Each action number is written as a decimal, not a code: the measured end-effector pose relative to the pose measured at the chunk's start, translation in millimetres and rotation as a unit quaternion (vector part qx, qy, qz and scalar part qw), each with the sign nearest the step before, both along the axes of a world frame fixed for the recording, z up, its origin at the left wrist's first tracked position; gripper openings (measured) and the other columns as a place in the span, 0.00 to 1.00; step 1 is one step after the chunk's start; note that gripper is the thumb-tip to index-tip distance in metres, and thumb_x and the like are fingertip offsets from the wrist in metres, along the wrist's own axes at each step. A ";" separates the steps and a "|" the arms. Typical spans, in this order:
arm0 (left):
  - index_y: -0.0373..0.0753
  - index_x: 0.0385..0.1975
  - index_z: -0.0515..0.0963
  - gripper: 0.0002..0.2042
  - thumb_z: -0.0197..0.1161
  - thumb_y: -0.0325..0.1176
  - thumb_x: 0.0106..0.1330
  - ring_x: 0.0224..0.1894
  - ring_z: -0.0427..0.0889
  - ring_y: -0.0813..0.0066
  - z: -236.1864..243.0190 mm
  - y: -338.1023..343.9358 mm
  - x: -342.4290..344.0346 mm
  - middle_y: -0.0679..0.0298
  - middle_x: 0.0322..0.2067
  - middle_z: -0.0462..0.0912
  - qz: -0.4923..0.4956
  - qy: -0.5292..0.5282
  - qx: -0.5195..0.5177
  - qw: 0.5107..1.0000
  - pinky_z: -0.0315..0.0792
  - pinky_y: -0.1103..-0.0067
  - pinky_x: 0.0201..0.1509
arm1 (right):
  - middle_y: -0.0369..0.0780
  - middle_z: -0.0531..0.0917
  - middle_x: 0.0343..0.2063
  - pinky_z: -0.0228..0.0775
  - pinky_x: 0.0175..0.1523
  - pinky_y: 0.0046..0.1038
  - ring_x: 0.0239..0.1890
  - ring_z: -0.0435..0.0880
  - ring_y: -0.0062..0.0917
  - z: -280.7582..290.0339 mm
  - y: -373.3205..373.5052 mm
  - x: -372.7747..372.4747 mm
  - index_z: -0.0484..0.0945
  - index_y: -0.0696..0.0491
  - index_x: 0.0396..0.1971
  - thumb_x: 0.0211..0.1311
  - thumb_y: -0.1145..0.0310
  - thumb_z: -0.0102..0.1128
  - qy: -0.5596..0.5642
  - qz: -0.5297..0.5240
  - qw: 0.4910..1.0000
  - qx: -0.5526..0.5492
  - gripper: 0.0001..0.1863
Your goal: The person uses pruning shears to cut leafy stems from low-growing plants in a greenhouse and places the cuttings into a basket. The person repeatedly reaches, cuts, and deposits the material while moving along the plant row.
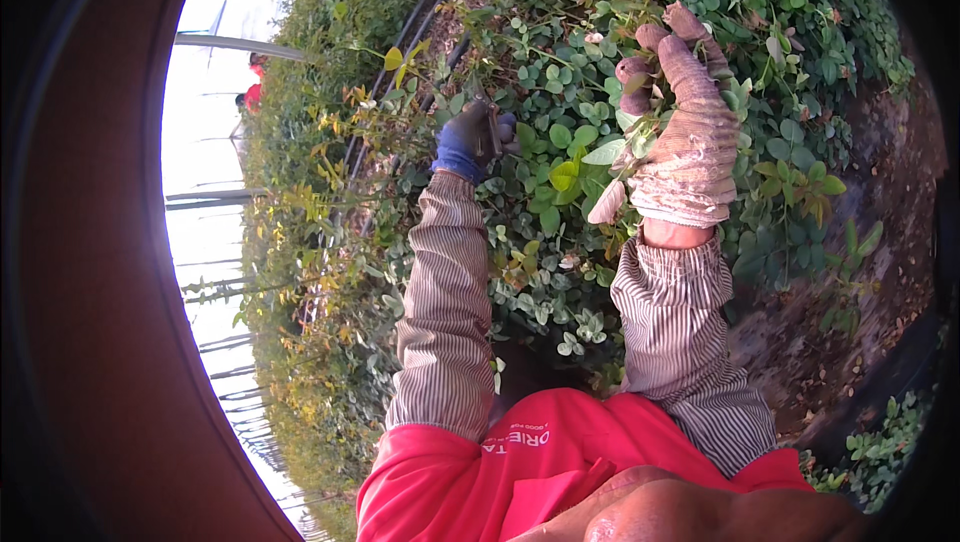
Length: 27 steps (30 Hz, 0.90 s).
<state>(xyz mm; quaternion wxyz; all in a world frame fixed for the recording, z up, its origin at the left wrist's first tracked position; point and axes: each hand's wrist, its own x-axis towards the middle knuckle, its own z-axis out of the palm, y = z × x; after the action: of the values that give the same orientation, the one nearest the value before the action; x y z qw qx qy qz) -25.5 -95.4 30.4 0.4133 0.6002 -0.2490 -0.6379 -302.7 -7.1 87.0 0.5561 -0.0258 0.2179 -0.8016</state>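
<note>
Two gloved hands at work in dense green foliage; all positions are given relative to the yellow-green leaf lying between them. The right hand, in a worn, pale beige glove, lies just right of this leaf and extends above it. Its grip is closed, the partly bent fingers pinching leafy sprigs against the thumb side of the palm. These sprigs are immediately to the right of the leaf; a pale, limp leaflet hangs below the held part, also to the right. The left hand, in a blue and dark grey glove, is near the leaf, to its left and slightly above. Its fingers are curled inward beside a slim greyish piece; whether they press upon it, and what it is, cannot be told.

The left striped sleeve lies below and to the left of the leaf, the right striped sleeve below and to the right, both meeting a red shirt well below. Black hoses curve above and to the left. Bare soil lies well to the right and lower; a person in red appears far to the left, partly hidden by plants.
</note>
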 end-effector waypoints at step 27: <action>0.38 0.56 0.67 0.21 0.52 0.46 0.69 0.51 0.79 0.42 -42.7 -38.0 -38.2 0.41 0.49 0.79 -0.339 -0.669 -0.128 0.649 0.72 0.56 0.55 | 0.39 0.80 0.40 0.68 0.26 0.18 0.25 0.74 0.16 -14.0 -21.7 -14.9 0.74 0.53 0.55 0.64 0.72 0.64 0.074 -0.038 0.994 0.066 0.20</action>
<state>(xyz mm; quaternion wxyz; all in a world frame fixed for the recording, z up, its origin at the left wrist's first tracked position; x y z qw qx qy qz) -63.7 -133.3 -12.2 -0.0373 0.6790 -0.7232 -0.1205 -317.6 -28.7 73.1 0.5076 -0.0403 0.3117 -0.8022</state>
